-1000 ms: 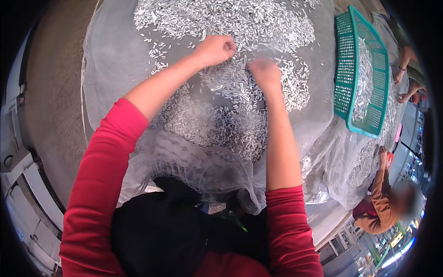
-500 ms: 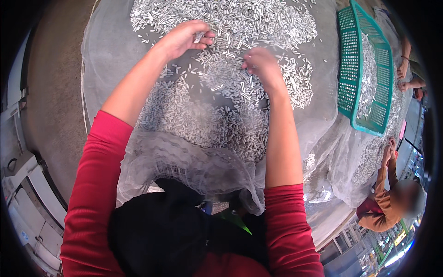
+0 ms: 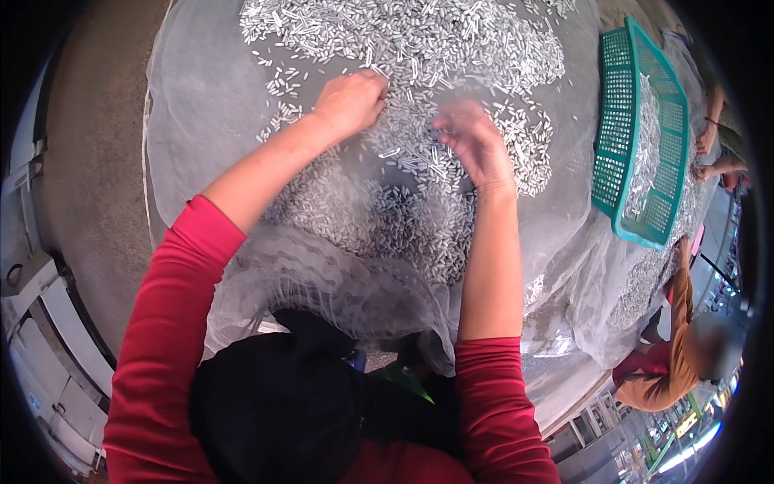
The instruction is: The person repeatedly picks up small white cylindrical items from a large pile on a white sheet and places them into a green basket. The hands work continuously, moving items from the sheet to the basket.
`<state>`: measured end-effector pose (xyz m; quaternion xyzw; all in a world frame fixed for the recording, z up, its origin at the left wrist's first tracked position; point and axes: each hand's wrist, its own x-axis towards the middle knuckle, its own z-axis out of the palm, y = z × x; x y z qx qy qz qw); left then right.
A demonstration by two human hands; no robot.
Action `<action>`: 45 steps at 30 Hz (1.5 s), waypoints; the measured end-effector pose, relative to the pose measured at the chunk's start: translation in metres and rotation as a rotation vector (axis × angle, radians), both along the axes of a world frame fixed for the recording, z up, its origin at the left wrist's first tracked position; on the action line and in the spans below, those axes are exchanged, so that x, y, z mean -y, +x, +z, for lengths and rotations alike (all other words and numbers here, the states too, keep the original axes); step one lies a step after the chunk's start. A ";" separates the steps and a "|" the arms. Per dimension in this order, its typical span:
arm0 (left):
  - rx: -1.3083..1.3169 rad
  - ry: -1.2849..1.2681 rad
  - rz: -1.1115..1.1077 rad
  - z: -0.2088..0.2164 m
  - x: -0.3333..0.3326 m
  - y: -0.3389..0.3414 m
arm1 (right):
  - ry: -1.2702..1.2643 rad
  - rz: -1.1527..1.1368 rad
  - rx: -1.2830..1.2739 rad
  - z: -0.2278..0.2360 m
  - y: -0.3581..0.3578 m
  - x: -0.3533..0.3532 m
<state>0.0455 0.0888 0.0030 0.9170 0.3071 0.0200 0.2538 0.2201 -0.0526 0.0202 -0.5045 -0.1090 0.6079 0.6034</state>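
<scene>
As seen from above, listed first: left hand (image 3: 351, 101), back uppermost, fingers curled together, with tips bent down at small silvery pieces (image 3: 415, 129); cannot tell whether clamped on any. Listed second: right hand (image 3: 477, 143), well apart from the left, fingers and thumb spread from one another and partly blurred; cannot tell whether touching the pieces beneath. Between and around both hands: the silvery pieces, narrow and elongated, strewn loosely over grey netting (image 3: 197, 105). Behind the hands: bare forearms (image 3: 270, 161) and red sleeves (image 3: 169, 282), one to each arm. Just beyond the fingers: a broad, dense heap (image 3: 403, 40) of the same pieces, running to the upper edge of the view. Nearer the body: a second heap (image 3: 367, 210), greyer in tone, lying against bunched netting (image 3: 322, 278). Below, between the sleeves: black cloth (image 3: 274, 403). To the right of the heaps: one teal perforated basket (image 3: 614, 121), long in shape, containing more silvery pieces. Past the basket: another person's hands (image 3: 705, 141), near further pieces. At lower right: one co-worker (image 3: 665, 387) with orange-brown sleeve (image 3: 681, 294), arm outstretched. At far left: brown floor (image 3: 97, 145) and pale frame-like equipment (image 3: 64, 315).
</scene>
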 end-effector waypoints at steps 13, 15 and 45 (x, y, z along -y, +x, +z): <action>-0.087 -0.235 0.147 0.006 -0.034 -0.048 | -0.031 0.718 1.620 -0.023 -0.063 -0.052; -0.051 -0.172 0.126 0.005 -0.030 -0.054 | 0.021 0.743 1.709 -0.023 -0.064 -0.054; -0.004 0.153 0.110 -0.001 0.000 -0.068 | -0.196 0.413 0.880 -0.020 -0.060 -0.020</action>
